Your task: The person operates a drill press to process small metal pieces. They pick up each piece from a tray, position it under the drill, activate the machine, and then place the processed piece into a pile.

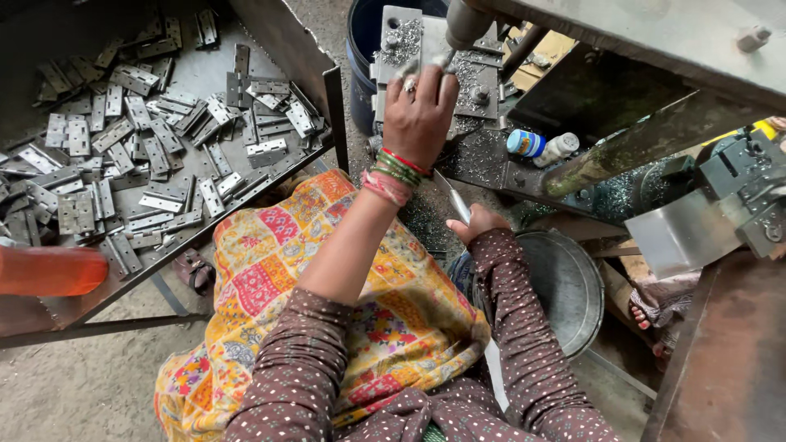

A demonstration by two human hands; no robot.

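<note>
Taking the grey steel drill-press table [409, 49] strewn with metal shavings as the landmark: far to its left, a sloping dark sheet-metal tray [286, 49] holds a loose heap of flat grey steel hinges [155, 131], apparently so stock lies within an arm's reach. The left hand [419, 110], bangled at the wrist, rests palm-down on the table with fingers pressed onto a small metal piece, seemingly a hinge, directly under the drill spindle [467, 20], probably to keep it from turning. Below and to the right of the table, the right hand [479, 221] is wrapped around a slim shiny metal lever handle [454, 199]. Farther right and lower sits a round grey metal basin [565, 286], likely a catch pan.
</note>
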